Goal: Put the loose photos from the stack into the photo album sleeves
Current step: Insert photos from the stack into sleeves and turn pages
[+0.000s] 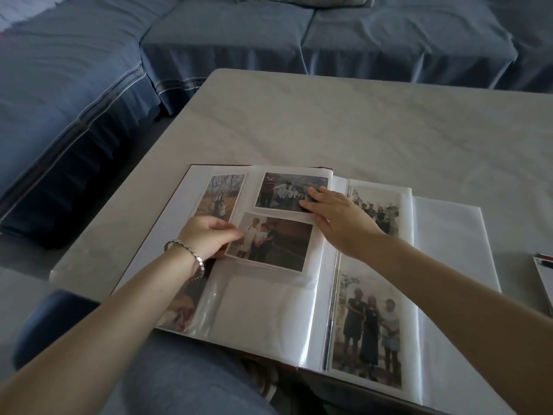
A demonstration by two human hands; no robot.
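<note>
Left grip (206,235) tight on photo (278,241); right grip (338,217) flat

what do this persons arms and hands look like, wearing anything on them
Both arms are bare, with no sleeves in view. The left hand has a silver bracelet of faceted links at its wrist. The right hand has nothing at its wrist. No rings show on either hand.

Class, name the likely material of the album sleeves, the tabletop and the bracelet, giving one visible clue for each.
Sleeves: thin clear plastic, glossy; glare streaks and soft wrinkles show on the empty pocket.
Tabletop: looks like polished marble, or perhaps a marble-print laminate; pale with faint grey veins.
Bracelet: probably metal; its silvery faceted links catch the light.
</note>
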